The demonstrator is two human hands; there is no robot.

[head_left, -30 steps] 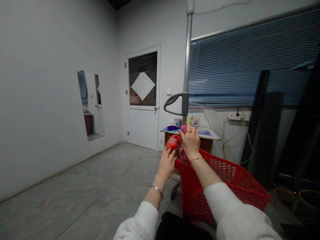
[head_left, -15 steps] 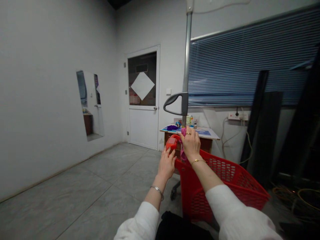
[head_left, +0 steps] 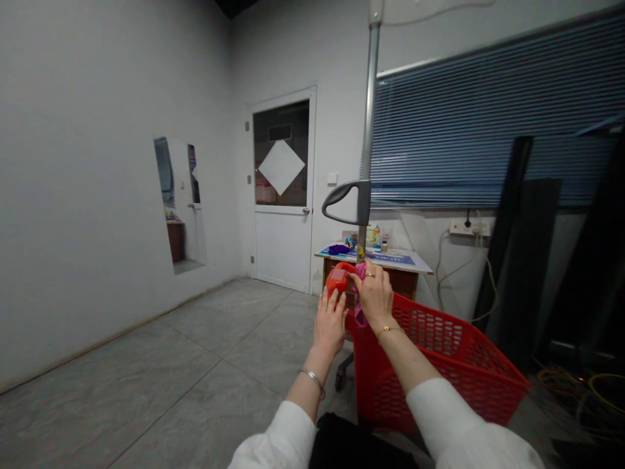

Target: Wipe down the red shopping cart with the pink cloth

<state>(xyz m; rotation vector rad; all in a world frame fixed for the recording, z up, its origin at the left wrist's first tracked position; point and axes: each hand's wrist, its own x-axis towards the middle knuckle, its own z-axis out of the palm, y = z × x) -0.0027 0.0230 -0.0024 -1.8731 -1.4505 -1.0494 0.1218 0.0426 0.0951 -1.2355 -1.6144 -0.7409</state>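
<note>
A red plastic shopping cart (head_left: 439, 365) stands in front of me, with a tall metal pole (head_left: 367, 130) rising from its near corner and a grey handle (head_left: 347, 202) on that pole. My right hand (head_left: 375, 293) is closed on a pink cloth (head_left: 360, 312), pressing it against the pole's base just above the cart rim. My left hand (head_left: 330, 320) rests with fingers together against the red block (head_left: 336, 280) at the cart's corner, holding it steady. Both arms wear white sleeves and bracelets.
A small wooden table (head_left: 375, 260) with bottles and a purple item stands behind the cart. A white door (head_left: 282, 195) is at the back, blue blinds (head_left: 488, 117) to the right. Dark boards (head_left: 532, 260) lean on the right wall; cables (head_left: 586, 391) lie on the floor.
My right hand has slid slightly down the pole with the cloth. My left hand has crept a little higher on the red block. The view shifted slightly right.
</note>
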